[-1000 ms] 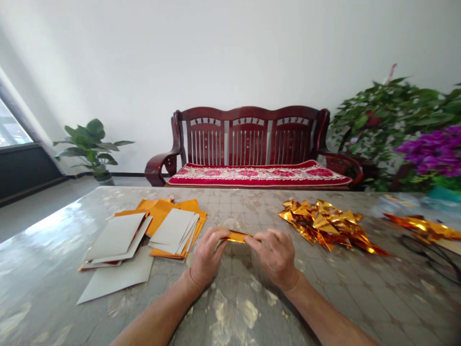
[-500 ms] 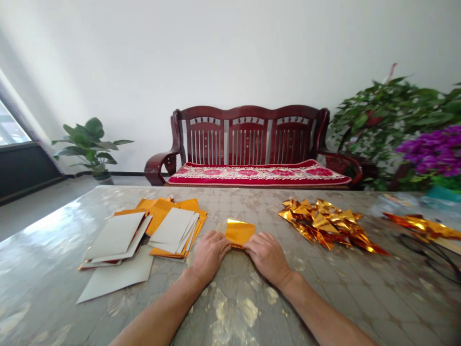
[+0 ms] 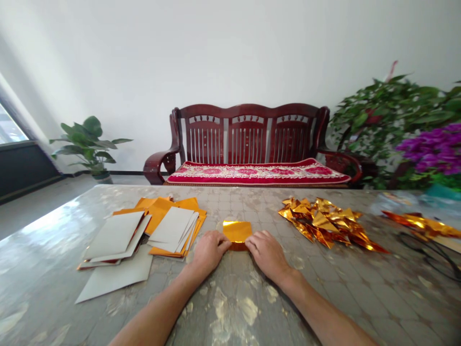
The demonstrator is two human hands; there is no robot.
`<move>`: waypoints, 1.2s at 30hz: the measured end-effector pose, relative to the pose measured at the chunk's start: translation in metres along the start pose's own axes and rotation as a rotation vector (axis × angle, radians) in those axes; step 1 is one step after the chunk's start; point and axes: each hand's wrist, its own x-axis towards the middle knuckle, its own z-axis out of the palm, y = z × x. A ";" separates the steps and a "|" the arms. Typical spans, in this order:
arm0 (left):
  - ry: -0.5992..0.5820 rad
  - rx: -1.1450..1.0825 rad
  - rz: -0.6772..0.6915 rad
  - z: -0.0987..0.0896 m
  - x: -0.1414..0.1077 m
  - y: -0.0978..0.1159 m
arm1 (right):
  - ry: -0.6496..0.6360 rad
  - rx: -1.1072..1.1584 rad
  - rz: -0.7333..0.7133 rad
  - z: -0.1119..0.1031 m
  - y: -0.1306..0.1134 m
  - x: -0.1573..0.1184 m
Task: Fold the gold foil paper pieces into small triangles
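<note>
Pinching the near corners of a gold foil sheet (image 3: 237, 232) on the bench (image 3: 230, 307), with left hand (image 3: 209, 251) and right hand (image 3: 268, 253). Lying left, pale and orange paper stacks (image 3: 175, 228); right, folded gold pieces (image 3: 326, 220). Nothing blocking between.

Bright, soft daylight enters from the window (image 3: 10, 126) at far left, laying white glare across the left of the table (image 3: 216, 197); the foil (image 3: 326, 220) glints, shading on the wall (image 3: 230, 53) is gentle, and the edges look stretched and slightly soft
</note>
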 end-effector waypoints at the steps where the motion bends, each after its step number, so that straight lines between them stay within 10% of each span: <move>1: -0.008 -0.010 -0.024 -0.001 0.001 0.001 | -0.002 0.014 0.013 0.000 0.000 0.000; 36: 0.030 0.235 -0.097 -0.001 0.005 -0.001 | -0.025 -0.019 0.092 0.002 -0.001 0.003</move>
